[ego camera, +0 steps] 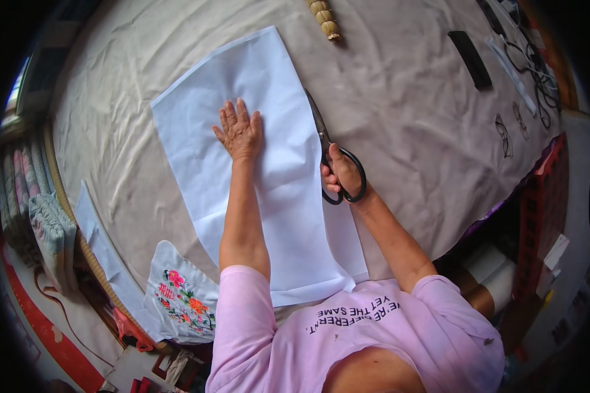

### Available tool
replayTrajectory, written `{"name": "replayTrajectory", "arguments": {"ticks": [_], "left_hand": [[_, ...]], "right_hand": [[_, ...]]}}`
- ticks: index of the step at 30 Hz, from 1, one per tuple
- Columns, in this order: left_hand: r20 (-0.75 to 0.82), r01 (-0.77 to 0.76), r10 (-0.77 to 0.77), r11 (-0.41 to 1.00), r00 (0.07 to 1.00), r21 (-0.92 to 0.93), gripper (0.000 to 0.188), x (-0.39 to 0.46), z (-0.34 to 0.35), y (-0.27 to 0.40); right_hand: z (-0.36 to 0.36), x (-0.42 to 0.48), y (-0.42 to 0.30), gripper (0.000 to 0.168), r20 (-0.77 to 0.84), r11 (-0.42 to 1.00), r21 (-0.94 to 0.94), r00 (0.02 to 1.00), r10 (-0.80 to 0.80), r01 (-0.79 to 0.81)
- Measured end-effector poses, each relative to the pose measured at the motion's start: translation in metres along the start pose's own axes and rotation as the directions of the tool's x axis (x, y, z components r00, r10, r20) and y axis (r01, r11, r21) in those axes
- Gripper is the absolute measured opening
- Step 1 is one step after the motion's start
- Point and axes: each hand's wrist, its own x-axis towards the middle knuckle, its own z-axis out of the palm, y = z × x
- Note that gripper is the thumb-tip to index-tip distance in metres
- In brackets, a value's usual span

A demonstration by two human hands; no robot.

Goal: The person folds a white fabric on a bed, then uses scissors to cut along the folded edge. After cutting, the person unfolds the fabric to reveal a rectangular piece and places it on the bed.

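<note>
A large white sheet of fabric [285,216] lies before me with its near end against my shirt. My left hand [240,131] presses flat on its upper part, fingers spread and holding nothing. In my right hand [343,173] is a pair of black-handled scissors [355,162], gripped at the loops. Their blades point away from me along the right edge of the white fabric, and part of the blades is hidden by it. Under that edge, a lower layer of white fabric [345,240] shows near my right wrist.
Floral-embroidered white cloth [182,297] lies at the near left, beside a pale blue-white strip [108,250]. A segmented straw-coloured handle [324,19] is at the far edge. Rightward are a black phone-like object [470,60], eyeglasses [503,135] and tangled cords [541,73] on the beige cloth [403,93].
</note>
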Motion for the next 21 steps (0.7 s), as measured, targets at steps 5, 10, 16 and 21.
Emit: {"name": "replayTrajectory", "arguments": {"ticks": [5,10,16,21], "left_hand": [[-0.005,0.001,-0.002,1.0,1.0,-0.026,0.057,-0.001,0.0,-0.002],[-0.008,0.003,-0.003,0.999,1.0,-0.037,0.057,-0.001,-0.001,-0.001],[-0.013,-0.005,0.004,0.998,1.0,-0.065,0.056,-0.001,-0.001,-0.001],[-0.012,0.001,-0.002,0.998,1.0,-0.06,0.057,-0.001,0.001,-0.002]], "right_hand": [[0.001,0.002,-0.001,0.052,0.054,0.994,0.111,0.998,0.019,-0.025],[0.003,0.012,-0.002,0.061,0.039,0.99,0.135,0.999,-0.036,0.031],[0.006,0.023,-0.008,0.064,0.004,0.995,0.042,0.996,-0.087,0.087],[0.01,0.019,-0.014,0.058,-0.064,0.998,-0.05,0.997,-0.052,0.049]]}}
